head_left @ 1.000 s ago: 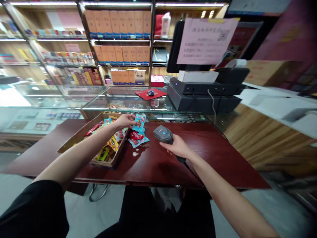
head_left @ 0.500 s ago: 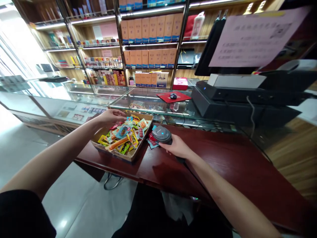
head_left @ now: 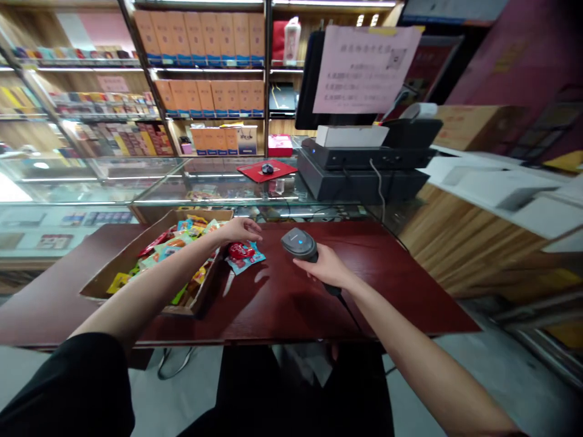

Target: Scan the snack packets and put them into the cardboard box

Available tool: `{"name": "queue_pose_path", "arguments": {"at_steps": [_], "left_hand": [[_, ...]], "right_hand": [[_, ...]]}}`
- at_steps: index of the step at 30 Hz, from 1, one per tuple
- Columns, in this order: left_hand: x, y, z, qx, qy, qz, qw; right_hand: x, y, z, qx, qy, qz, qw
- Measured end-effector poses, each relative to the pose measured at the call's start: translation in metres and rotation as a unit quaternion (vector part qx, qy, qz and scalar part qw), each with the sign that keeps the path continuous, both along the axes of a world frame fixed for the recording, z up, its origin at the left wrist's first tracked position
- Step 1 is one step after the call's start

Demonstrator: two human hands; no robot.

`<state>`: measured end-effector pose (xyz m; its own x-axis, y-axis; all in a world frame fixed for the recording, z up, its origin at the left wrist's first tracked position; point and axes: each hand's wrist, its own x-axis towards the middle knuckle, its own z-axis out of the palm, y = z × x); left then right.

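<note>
A dark grey handheld barcode scanner (head_left: 299, 244) is gripped in my right hand (head_left: 331, 267), held over the reddish-brown table with its cable trailing down. My left hand (head_left: 243, 230) hovers above a few snack packets (head_left: 243, 255), one red and others light blue, lying beside the box. Its fingers are apart and slightly curled, with nothing seen in them. To the left stands an open cardboard box (head_left: 209, 291) filled with colourful snack packets (head_left: 170, 246); my left forearm crosses over it and hides part of its contents.
Behind the table (head_left: 364, 255) runs a glass display counter (head_left: 200, 182) with a mouse (head_left: 267, 169) on a red mat. A monitor with a pink paper sheet (head_left: 364, 73) stands above a black cash drawer (head_left: 350, 182) at the back right. Shelves hold orange boxes (head_left: 204, 36).
My left hand has moved right, from above the box to above the packets beside it. My view has turned right. My right hand still holds the scanner, now farther right of the packets.
</note>
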<state>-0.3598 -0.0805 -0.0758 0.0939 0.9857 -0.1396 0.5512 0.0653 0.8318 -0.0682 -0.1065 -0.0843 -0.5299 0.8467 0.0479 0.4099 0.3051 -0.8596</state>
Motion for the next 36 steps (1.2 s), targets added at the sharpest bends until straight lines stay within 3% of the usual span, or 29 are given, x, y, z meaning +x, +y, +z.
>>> {"name": "queue_pose_path", "arguments": {"at_steps": [3, 6, 9, 12, 15, 22, 28, 32, 36], "left_hand": [[0.02, 0.018, -0.013, 0.022, 0.226, -0.043, 0.973], [0.031, 0.024, -0.021, 0.025, 0.453, -0.055, 0.89], [0.038, 0.024, -0.027, 0.004, 0.537, -0.059, 0.841], [0.041, 0.022, -0.03, -0.018, 0.542, -0.082, 0.836], [0.041, 0.022, -0.031, -0.044, 0.516, -0.1, 0.85], [0.028, 0.025, -0.035, -0.052, 0.36, -0.078, 0.928], [0.021, 0.029, -0.051, -0.05, 0.137, -0.089, 0.985], [0.027, 0.032, -0.055, -0.049, -0.016, -0.053, 0.997], [0.037, 0.029, -0.044, -0.047, -0.144, -0.014, 0.988]], "right_hand": [[0.02, 0.001, -0.002, 0.0, -0.01, -0.022, 1.0], [0.036, 0.001, -0.006, 0.005, -0.029, -0.043, 0.999], [0.045, 0.002, -0.011, 0.015, -0.041, -0.055, 0.998], [0.047, 0.003, -0.017, 0.02, -0.047, -0.057, 0.997], [0.045, 0.004, -0.022, 0.022, -0.045, -0.05, 0.997], [0.036, 0.003, -0.027, 0.016, -0.037, -0.041, 0.998], [0.031, 0.001, -0.029, 0.013, -0.035, -0.03, 0.999], [0.03, -0.001, -0.027, 0.027, -0.039, -0.029, 0.998], [0.029, -0.003, -0.025, 0.03, -0.04, -0.026, 0.998]]}}
